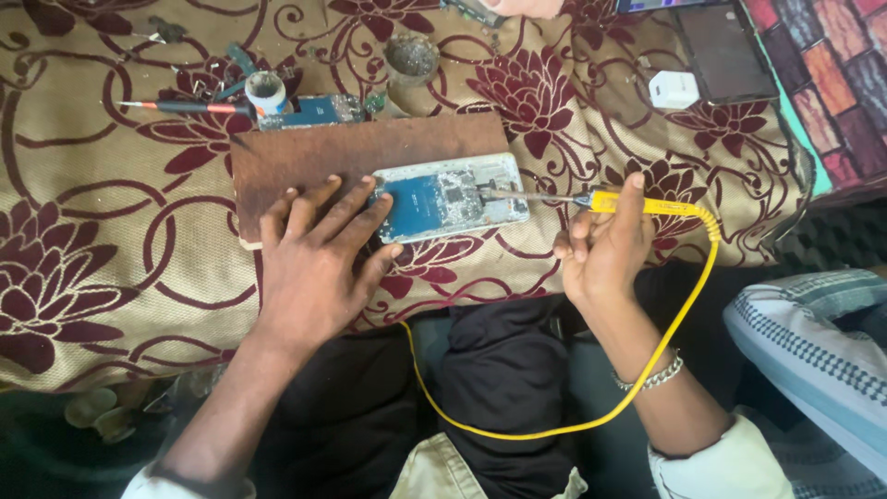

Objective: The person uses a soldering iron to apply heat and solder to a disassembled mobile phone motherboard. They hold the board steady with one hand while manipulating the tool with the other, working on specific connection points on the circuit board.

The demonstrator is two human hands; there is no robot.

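Note:
An opened phone (450, 197) with its blue circuit board showing lies on a brown wooden board (351, 152). My left hand (319, 254) lies flat with fingers spread, pressing on the phone's left end and the board's edge. My right hand (605, 245) grips a yellow-handled soldering iron (637, 203). Its metal tip (504, 195) touches the phone's circuit board near the right end. The iron's yellow cord (647, 370) loops down over my lap.
A floral maroon and beige cloth (111, 231) covers the work surface. Behind the board are a second blue circuit board (314, 112), a small white pot (266, 90), a red-handled screwdriver (189, 107), a round tin (411, 57), a white charger (673, 89) and a dark tablet (725, 51).

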